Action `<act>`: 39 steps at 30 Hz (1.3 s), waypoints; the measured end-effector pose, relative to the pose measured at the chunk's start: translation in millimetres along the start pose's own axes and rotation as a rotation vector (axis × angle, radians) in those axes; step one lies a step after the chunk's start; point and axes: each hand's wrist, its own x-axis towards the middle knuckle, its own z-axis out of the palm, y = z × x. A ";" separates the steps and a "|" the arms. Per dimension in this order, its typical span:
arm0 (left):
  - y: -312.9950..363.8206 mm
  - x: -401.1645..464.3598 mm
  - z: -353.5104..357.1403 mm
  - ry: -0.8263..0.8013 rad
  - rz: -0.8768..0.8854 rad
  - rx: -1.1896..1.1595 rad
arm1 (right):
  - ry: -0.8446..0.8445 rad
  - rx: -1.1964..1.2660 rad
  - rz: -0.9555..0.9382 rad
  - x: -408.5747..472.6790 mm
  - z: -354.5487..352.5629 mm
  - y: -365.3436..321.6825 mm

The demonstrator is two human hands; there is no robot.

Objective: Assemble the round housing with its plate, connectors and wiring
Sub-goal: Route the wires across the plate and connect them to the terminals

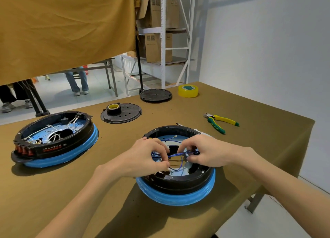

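A: Where are we in the build?

B: We judge it to be the wiring step. The round housing (175, 180) sits open side up on the tabletop (250, 112), close to us and right of centre, and both our hands are over its opening. Our left hand (142, 157) has its fingers curled and pinches the blue wires (175, 154) at one end; our right hand (205, 152) pinches the same bundle from the other side.

A: And how do the wires lie?

B: The stretch between the two hands runs roughly left to right across the opening, just above the pale plate (180, 172) inside. One strand loops down toward us, and another, ending in a ring terminal (175, 136), points toward the far rim.

A: What does the next move call for?

B: We think a fine two-handed job: joining or dressing the strands, then laying them flat on the plate. Whether a connector is between our fingertips we cannot tell. The second housing (55, 139), with white wires, sits well apart to the left; the pliers (220, 122) lie near, beyond our right hand.
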 end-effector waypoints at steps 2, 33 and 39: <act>-3.6 -2.2 -6.3 -0.032 -0.001 -0.075 | 0.045 0.092 -0.002 -1.5 -2.0 1.9; -10.2 2.6 -3.8 0.179 0.031 -0.112 | 0.370 -0.032 -0.007 -3.5 2.3 -3.7; -8.9 6.7 5.2 0.258 0.063 -0.089 | 0.411 -0.047 0.021 9.4 3.2 -0.3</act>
